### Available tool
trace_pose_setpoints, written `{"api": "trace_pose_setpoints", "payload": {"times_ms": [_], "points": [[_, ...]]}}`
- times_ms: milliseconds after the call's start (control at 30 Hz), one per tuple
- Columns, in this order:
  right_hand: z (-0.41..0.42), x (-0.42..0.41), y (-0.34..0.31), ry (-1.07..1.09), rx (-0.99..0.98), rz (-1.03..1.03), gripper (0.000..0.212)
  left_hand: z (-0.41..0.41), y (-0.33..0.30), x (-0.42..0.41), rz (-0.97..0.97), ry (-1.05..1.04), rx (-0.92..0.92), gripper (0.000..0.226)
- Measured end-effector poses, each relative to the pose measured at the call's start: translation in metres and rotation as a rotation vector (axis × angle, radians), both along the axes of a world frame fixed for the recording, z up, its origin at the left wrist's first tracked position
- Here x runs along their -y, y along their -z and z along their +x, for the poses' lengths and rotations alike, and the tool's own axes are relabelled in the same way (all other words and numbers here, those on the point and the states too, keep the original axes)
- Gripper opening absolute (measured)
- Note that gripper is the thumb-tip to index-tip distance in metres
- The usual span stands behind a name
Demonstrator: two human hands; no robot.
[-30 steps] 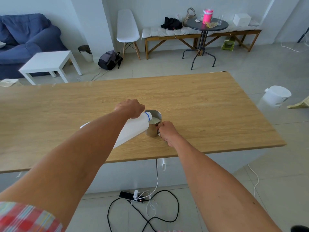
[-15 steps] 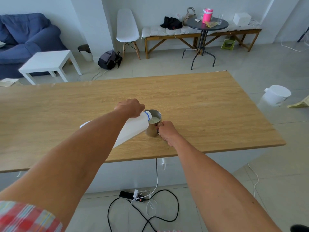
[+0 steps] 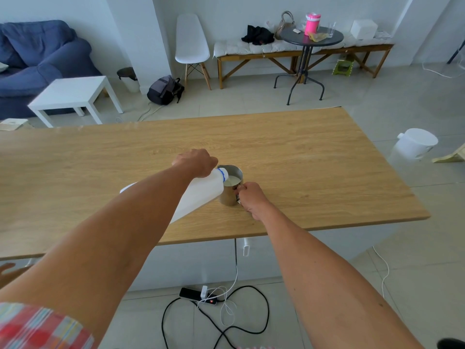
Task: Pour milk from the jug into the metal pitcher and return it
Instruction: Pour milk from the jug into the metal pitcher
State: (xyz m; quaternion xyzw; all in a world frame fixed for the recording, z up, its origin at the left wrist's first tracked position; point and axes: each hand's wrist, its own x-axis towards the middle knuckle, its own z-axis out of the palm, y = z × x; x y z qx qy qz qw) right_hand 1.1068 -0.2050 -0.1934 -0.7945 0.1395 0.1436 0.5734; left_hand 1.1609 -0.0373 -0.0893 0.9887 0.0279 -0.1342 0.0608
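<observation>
A white plastic milk jug (image 3: 201,192) with a blue ring at its neck is tilted steeply to the right, its mouth over the rim of the metal pitcher (image 3: 229,195). My left hand (image 3: 195,162) grips the jug near its top from above. White milk shows inside the pitcher, which stands upright on the wooden table (image 3: 314,172). My right hand (image 3: 250,196) is closed on the pitcher's handle at its right side. My left forearm hides the jug's lower half.
The table's near edge runs just below my hands. On the floor under it lie a power strip (image 3: 198,295) and black and white cables. A white bin (image 3: 415,147) stands off the table's right end. Chairs, benches and a sofa sit far behind.
Almost nothing differs; both hands hold their places, and the jug stays tilted over the pitcher.
</observation>
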Motion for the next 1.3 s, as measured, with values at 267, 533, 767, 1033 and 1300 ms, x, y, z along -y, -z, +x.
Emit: {"api": "trace_pose_setpoints", "payload": {"times_ms": [267,533,767,1033,1300], "points": [[-0.0006,0.0001,-0.0010,-0.001,-0.002,0.009,0.031,0.0000,-0.0014,0.0004,-0.004,-0.009,-0.011,0.033],[-0.0005,0.0000,-0.0019,-0.007,-0.008,0.005,0.031,-0.0004,-0.0028,0.0011,0.003,-0.006,-0.016,0.032],[-0.0011,-0.0002,-0.0029,-0.009,-0.015,0.001,0.031,-0.0001,-0.0028,0.0020,0.020,-0.005,-0.009,0.034],[-0.0011,0.0005,-0.0028,-0.008,-0.013,-0.002,0.030,0.0010,-0.0023,0.0022,0.019,-0.008,-0.018,0.034],[-0.0022,-0.0001,-0.0031,-0.010,-0.002,-0.004,0.031,0.0020,-0.0004,0.0011,0.008,-0.017,-0.018,0.034]]}}
